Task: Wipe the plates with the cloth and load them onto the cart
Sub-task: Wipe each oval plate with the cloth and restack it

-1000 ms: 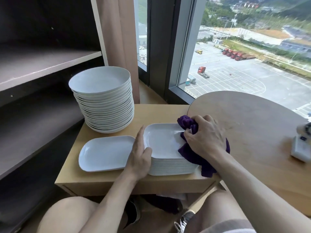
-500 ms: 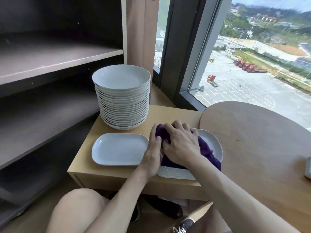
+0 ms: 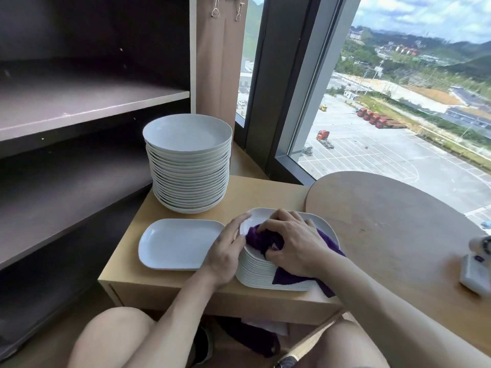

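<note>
A dark shelf unit [image 3: 93, 102] stands along the left side of the light wooden counter [image 3: 265, 192]. At the counter's front-left corner a single rectangular plate [image 3: 178, 244] lies flat, and behind it, at the back-left corner, rises a tall stack of round plates [image 3: 188, 166]. The left hand [image 3: 225, 251] lies just right of the single plate, its fingers nearly straight and laid against the left rim of the stack of rectangular plates [image 3: 255, 272], which sits at the front edge toward the right. The purple cloth [image 3: 259, 239] is bunched on the stack's top plate, with one end trailing over the stack's front right side. The right hand [image 3: 292, 243] has its fingers curled into the cloth and presses it down on that plate. Further right, a round tabletop [image 3: 385, 221] overlaps the counter's right edge and carries a white device [image 3: 475, 266].
</note>
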The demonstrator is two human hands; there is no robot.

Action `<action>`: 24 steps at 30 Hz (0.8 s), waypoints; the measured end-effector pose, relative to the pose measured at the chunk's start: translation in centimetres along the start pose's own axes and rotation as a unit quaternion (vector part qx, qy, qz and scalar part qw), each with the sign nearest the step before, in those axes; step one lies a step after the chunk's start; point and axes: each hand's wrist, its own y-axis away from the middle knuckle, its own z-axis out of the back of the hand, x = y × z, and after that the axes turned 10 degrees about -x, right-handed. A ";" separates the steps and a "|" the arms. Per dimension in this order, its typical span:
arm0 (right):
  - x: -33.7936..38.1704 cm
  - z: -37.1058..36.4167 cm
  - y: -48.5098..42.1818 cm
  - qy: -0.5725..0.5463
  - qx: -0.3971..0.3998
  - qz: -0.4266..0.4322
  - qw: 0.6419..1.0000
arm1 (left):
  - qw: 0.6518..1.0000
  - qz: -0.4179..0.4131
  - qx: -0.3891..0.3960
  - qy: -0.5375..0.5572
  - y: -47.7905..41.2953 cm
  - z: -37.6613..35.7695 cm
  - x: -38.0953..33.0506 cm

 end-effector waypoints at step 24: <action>-1.7 -1.0 -1.7 0.093 -0.103 -0.141 0.980 | 0.996 0.039 -0.037 0.073 0.7 -2.9 0.7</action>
